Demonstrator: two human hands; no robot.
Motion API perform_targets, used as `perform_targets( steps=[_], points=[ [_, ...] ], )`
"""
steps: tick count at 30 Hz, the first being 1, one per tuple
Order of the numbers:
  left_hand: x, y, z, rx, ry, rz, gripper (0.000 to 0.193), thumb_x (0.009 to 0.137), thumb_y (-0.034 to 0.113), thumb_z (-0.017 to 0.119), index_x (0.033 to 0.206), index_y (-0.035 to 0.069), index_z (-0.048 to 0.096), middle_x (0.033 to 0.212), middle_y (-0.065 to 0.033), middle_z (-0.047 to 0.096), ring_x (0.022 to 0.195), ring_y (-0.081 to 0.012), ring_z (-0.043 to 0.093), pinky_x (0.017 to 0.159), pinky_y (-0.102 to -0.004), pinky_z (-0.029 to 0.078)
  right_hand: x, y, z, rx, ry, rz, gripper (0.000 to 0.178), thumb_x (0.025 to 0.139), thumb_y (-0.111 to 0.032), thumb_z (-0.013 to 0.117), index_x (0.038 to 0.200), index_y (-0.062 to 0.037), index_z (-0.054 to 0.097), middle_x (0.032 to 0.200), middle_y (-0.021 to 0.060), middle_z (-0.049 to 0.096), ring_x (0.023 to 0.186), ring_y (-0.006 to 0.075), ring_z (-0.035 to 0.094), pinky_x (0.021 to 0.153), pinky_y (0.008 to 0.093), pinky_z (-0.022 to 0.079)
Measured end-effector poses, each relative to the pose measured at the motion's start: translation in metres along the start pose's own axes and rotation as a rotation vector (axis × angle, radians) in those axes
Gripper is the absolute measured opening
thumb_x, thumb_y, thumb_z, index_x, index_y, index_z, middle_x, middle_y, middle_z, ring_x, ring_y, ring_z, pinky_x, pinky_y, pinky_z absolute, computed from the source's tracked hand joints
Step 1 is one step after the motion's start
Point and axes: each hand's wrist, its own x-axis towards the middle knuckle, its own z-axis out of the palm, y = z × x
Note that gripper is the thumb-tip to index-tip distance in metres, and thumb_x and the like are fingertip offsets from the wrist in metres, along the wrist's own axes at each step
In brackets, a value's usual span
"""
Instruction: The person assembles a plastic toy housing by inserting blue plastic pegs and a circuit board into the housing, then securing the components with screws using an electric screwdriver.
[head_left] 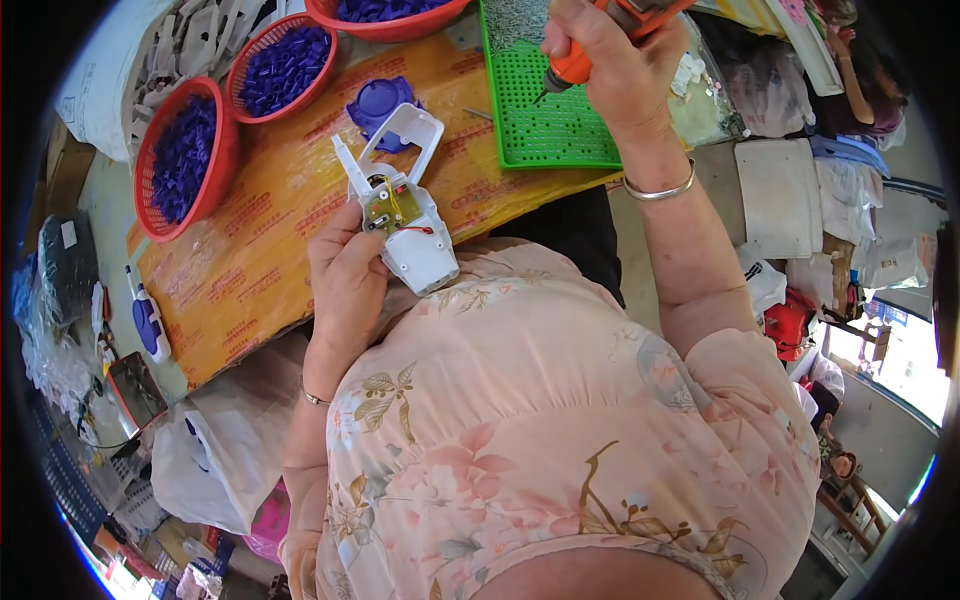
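Observation:
A white plastic housing with a loop-shaped handle is gripped by my left hand near the table's front edge. Inside its open shell lie a small circuit board and thin yellow and red wires. My right hand is closed around an orange power screwdriver. Its dark bit points down over a green perforated tray, apart from the housing. Small metal screws cover the far part of that tray. Just beyond the housing sits a round blue plastic part.
Red baskets of small blue parts line the table's far left, beside a sack of whitish pieces. A blue-and-white device lies at the left edge. Plastic bags and boards are stacked on the right.

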Motion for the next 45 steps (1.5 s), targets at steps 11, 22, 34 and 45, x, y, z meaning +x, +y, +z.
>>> perform_targets(
  steps=[11, 22, 34, 45],
  points=[
    [0.000, 0.001, 0.000, -0.007, -0.004, -0.008, 0.046, 0.080, -0.006, 0.039, 0.125, -0.011, 0.047, 0.114, -0.0173, 0.061, 0.102, -0.0235, 0.062, 0.090, -0.0358, 0.050, -0.001, 0.009, 0.002, 0.044, -0.002, -0.012, 0.023, 0.081, -0.017, 0.070, 0.086, -0.0037, 0.052, 0.069, 0.0042, 0.058, 0.058, 0.0111, 0.056, 0.053, 0.0247, 0.046],
    [0.000, 0.001, 0.001, 0.020, -0.002, -0.028, 0.047, 0.080, -0.005, 0.039, 0.127, -0.011, 0.045, 0.115, -0.0175, 0.060, 0.103, -0.0240, 0.061, 0.092, -0.0363, 0.049, -0.002, 0.014, 0.000, -0.009, -0.028, -0.003, 0.022, 0.082, -0.017, 0.069, 0.082, -0.0046, 0.051, 0.067, 0.0023, 0.056, 0.056, 0.0087, 0.053, 0.053, 0.0243, 0.045],
    [0.002, 0.001, 0.004, 0.041, 0.056, -0.042, 0.038, 0.082, -0.004, 0.040, 0.118, -0.008, 0.053, 0.103, -0.0119, 0.063, 0.090, -0.0155, 0.063, 0.077, -0.0255, 0.050, -0.013, -0.047, 0.053, 0.165, 0.033, 0.127, 0.018, 0.082, -0.006, 0.063, 0.090, -0.0043, 0.047, 0.068, 0.0061, 0.054, 0.053, 0.0154, 0.054, 0.052, 0.0276, 0.046],
    [0.001, -0.003, 0.004, 0.122, 0.091, 0.019, 0.033, 0.081, -0.001, 0.043, 0.109, -0.004, 0.062, 0.078, 0.0029, 0.061, 0.056, 0.0019, 0.038, 0.048, -0.0163, 0.028, -0.011, -0.085, 0.076, 0.084, -0.334, 0.735, 0.028, 0.064, -0.011, 0.083, 0.076, -0.0043, 0.059, 0.075, 0.0037, 0.062, 0.067, 0.0068, 0.058, 0.065, 0.0200, 0.048]
  ],
)
